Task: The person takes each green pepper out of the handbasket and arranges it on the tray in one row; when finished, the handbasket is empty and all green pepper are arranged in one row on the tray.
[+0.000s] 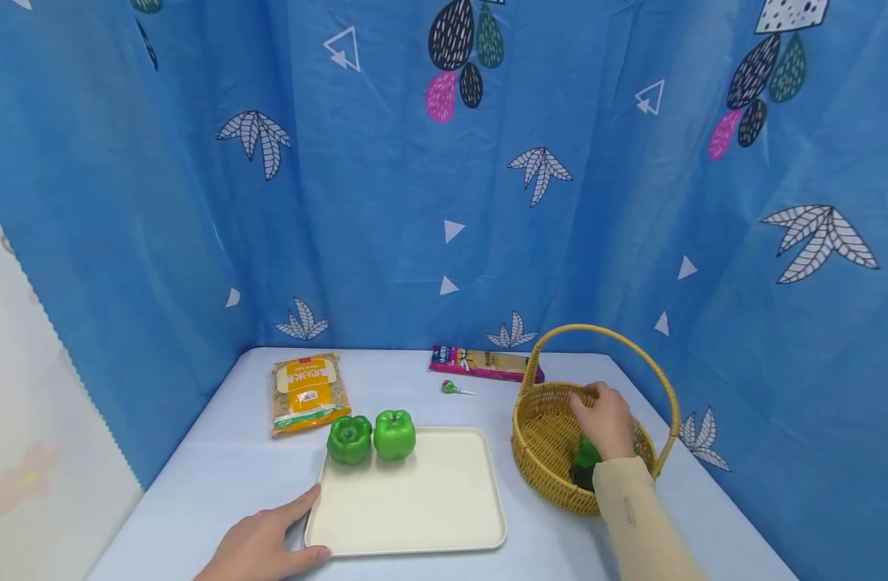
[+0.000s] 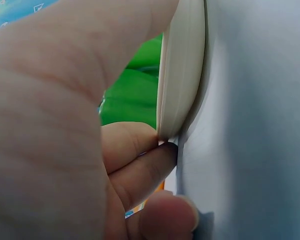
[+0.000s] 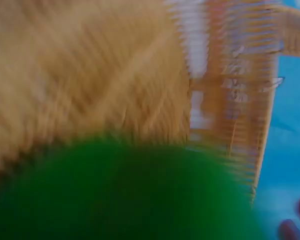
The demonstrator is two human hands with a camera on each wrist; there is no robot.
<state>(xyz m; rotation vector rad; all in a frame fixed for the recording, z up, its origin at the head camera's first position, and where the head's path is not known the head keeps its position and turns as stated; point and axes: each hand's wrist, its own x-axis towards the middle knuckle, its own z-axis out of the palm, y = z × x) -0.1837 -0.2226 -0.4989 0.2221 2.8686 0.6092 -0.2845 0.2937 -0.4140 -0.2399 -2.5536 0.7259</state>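
My left hand [image 1: 264,539] rests at the left end of a cream tray [image 1: 415,516], thumb at its near corner and straight index finger along its side. Close up in the left wrist view, the fingers [image 2: 140,167] touch the tray rim [image 2: 182,75]. Two green bell peppers [image 1: 349,440] [image 1: 395,436] stand at the tray's far left corner. Over a woven basket [image 1: 556,491], my right hand [image 1: 605,418] reaches in with bent fingers. A green thing [image 1: 588,452] lies under it, largely hidden; the same green shape [image 3: 125,195] blurs in the right wrist view, with two fingertips apart from it.
An orange and clear food packet [image 1: 310,394] lies at the back left. Behind the tray are a small lollipop [image 1: 454,388] and a long purple-edged packet [image 1: 487,363]. The basket's tall handle [image 1: 611,329] arches above the right hand. Blue curtains [image 1: 386,202] enclose the table.
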